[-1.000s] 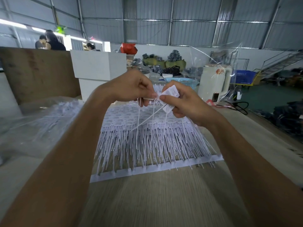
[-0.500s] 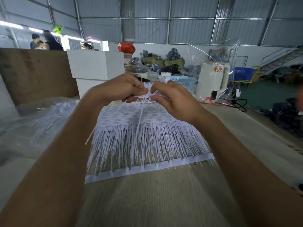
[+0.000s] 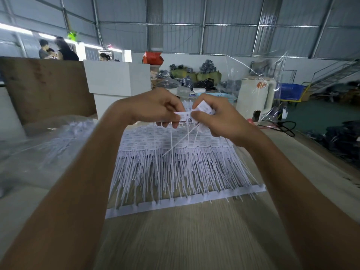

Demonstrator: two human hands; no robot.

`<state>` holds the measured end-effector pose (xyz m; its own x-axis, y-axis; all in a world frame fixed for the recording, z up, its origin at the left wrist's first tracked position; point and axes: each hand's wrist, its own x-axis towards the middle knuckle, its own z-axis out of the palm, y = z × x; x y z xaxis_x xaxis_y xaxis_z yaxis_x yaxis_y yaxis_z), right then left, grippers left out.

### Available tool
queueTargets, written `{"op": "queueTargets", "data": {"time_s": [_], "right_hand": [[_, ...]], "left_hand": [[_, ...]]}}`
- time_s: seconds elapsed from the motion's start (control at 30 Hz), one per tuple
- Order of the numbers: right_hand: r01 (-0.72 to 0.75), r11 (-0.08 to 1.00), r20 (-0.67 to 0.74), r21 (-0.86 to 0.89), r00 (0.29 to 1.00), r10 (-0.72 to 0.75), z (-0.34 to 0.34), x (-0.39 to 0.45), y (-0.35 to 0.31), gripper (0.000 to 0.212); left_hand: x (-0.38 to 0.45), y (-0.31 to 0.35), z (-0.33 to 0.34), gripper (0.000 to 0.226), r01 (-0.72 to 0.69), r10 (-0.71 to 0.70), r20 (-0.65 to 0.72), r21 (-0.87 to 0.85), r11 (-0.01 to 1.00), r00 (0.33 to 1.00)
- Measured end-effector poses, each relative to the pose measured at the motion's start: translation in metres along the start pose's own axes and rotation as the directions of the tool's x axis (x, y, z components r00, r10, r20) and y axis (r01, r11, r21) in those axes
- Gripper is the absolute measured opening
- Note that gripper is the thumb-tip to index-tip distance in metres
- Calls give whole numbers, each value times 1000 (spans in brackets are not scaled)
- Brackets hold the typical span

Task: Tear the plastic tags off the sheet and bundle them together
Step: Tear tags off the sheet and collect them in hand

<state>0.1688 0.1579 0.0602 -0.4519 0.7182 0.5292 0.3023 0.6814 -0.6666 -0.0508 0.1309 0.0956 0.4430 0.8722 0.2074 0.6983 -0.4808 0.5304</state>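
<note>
A wide white sheet of plastic tags [image 3: 181,172] lies on the wooden table [image 3: 185,236], with printed heads at the far side and thin tails running to a strip near me. My left hand [image 3: 155,110] pinches a single white tag [image 3: 182,114] above the sheet's far edge. My right hand [image 3: 216,117] holds a small bundle of torn-off tags [image 3: 204,110], and its thumb meets the single tag. A few thin tails hang down from both hands over the sheet.
Clear plastic bags with more white tags [image 3: 48,145] lie on the left. A brown board [image 3: 44,86] and white boxes [image 3: 118,78] stand behind. A white appliance [image 3: 255,98] wrapped in clear film sits at the right, with black cables [image 3: 284,125]. People stand at the far left.
Both hands came together over the sheet's far edge, then lifted slightly. My left hand now holds a separate tag out against the right hand's bundle.
</note>
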Motion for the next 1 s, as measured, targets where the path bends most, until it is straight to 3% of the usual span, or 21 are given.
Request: {"op": "queueTargets", "data": {"time_s": [0.2,0.3,0.47,0.73,0.83,0.87,0.93,1.0], "right_hand": [[-97,989,149,110,986,80,-5,-3,0,4],[-111,982,179,154,980,83,-7,-3,3,11],[-92,976,9,196,996,92,-2,-1,9,6],[-88,951,-182,296,972,146,-5,0,13,13],[-78,953,-232,292,961,150,-3,0,11,12],[-67,953,-264,297,953,149,-3,0,10,12],[-31,949,-332,313,933,139,-3,2,5,10],[29,932,-413,361,901,132,-2,4,1,12]], "left_hand": [[4,-4,-2,12,-21,22,-76,11,1000,997],[5,-3,-1,8,-34,34,-83,12,999,996],[5,-2,-3,7,-43,45,-109,21,999,993],[11,-18,5,6,2,-1,-14,60,998,1000],[26,-23,22,16,69,14,-214,379,923,977],[29,-19,31,21,43,81,-311,372,927,947],[35,-3,52,31,-115,134,-404,73,991,905],[42,15,71,39,-177,91,-293,-281,943,952]]}}
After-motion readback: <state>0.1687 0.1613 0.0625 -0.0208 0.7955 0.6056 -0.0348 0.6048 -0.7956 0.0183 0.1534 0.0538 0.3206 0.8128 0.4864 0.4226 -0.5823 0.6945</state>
